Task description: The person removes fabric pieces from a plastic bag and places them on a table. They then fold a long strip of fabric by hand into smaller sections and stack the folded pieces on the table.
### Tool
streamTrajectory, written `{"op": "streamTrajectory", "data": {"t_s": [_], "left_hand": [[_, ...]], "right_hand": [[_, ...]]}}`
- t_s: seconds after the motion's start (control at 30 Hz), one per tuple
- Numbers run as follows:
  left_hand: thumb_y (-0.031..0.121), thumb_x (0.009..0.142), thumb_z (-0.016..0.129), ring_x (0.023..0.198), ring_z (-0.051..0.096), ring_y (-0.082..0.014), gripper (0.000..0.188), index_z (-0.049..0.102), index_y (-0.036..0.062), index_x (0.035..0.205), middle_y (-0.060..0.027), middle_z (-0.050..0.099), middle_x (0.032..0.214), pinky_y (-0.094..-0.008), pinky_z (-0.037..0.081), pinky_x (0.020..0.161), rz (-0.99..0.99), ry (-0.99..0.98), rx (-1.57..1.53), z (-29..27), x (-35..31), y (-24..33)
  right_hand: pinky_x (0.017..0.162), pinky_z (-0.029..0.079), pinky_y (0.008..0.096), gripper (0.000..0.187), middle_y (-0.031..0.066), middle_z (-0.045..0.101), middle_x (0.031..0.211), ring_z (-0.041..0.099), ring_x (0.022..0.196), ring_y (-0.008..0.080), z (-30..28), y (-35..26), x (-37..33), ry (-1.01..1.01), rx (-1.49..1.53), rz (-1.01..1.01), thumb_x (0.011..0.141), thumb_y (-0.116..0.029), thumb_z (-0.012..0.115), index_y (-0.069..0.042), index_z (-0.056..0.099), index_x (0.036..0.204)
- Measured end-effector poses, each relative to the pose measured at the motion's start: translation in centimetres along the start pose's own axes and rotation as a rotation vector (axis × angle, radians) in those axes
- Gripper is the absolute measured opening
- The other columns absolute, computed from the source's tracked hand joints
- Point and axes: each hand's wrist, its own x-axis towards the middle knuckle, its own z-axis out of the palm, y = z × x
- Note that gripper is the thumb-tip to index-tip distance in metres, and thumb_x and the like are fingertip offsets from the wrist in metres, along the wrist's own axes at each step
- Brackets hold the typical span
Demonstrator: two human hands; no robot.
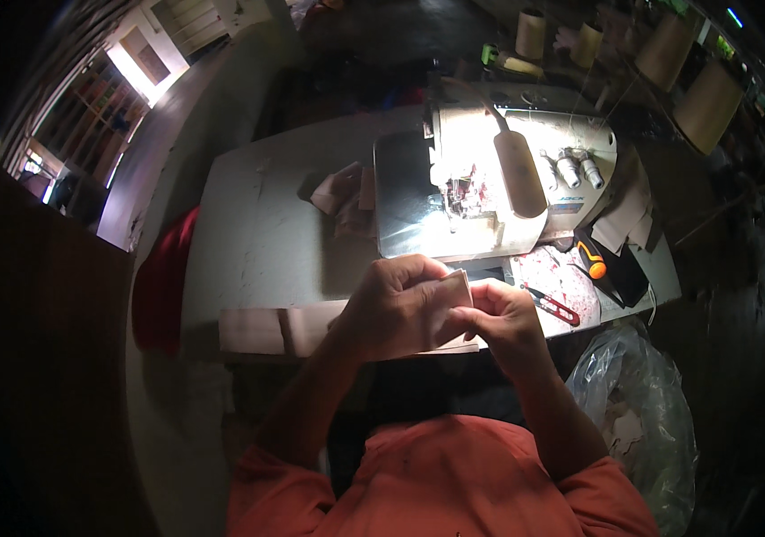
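Between my hands, just above the table's near edge, is a folded piece of pale fabric (459, 288). My left hand (391, 309) is closed on its left side, and the fingers of my right hand (506, 324) pinch it from the right. Under my left hand, a long pale fabric strip (253, 330) lies along the front edge. Beyond my hands stands a sewing machine (570, 143) with a dark flat plate (403, 179) on its left. A lamp (520, 174) lights its needle area brightly.
Crumpled pale fabric pieces (344, 197) lie on the white table (248, 224). Right of my hands are a red-handled tool (554, 309) and an orange-and-black tool (592, 259). A clear plastic bag (660, 394) hangs at the right. Thread cones (709, 106) stand behind the machine.
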Motion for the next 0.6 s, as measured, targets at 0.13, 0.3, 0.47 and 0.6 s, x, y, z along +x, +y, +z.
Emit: {"op": "streamTrajectory", "data": {"t_s": [0.13, 0.3, 0.47, 0.6], "left_hand": [[0.009, 0.074, 0.062, 0.061, 0.048, -0.0049, 0.012, 0.056, -0.0013, 0.073, -0.0026, 0.056, 0.067, -0.0205, 0.040, 0.054, -0.146, 0.087, 0.000, -0.1, 2.4, -1.1], [0.007, 0.072, 0.064, 0.056, 0.045, -0.0049, 0.015, 0.052, -0.0026, 0.071, -0.0067, 0.053, 0.061, -0.0214, 0.040, 0.051, 0.120, 0.238, 0.296, 0.5, 4.7, -3.9], [0.002, 0.067, 0.057, 0.067, 0.051, -0.0237, 0.012, 0.056, -0.0006, 0.079, -0.0110, 0.051, 0.072, -0.0331, 0.043, 0.062, 0.416, 0.102, 0.729, 0.1, 4.6, -4.8], [0.002, 0.066, 0.055, 0.070, 0.050, -0.0276, 0.014, 0.056, 0.0002, 0.079, -0.0113, 0.051, 0.074, -0.0351, 0.042, 0.064, 0.341, 0.154, 0.668, 0.2, 4.4, -5.2]], "right_hand": [[0.059, 0.046, 0.0220, 0.021, 0.0108, 0.059, 0.075, 0.057, 0.064, 0.0127, -0.6, 0.0, 1.5, 0.019, 0.011, 0.014, 0.072, -0.001, 0.062, 0.006, 0.051, 0.089], [0.057, 0.044, 0.0197, 0.028, 0.0077, 0.057, 0.071, 0.055, 0.063, 0.0100, -0.7, 1.8, 4.2, 0.107, -0.013, -0.214, 0.071, 0.002, 0.060, 0.005, 0.047, 0.096], [0.063, 0.045, 0.0201, 0.025, 0.0084, 0.058, 0.076, 0.055, 0.070, 0.0091, -0.3, 3.0, 4.0, 0.218, -0.014, -0.237, 0.073, 0.003, 0.059, 0.003, 0.048, 0.095], [0.066, 0.045, 0.0206, 0.020, 0.0091, 0.059, 0.081, 0.055, 0.073, 0.0093, -0.6, 3.8, 4.0, 0.202, -0.042, -0.138, 0.076, 0.001, 0.057, 0.004, 0.052, 0.094]]}}
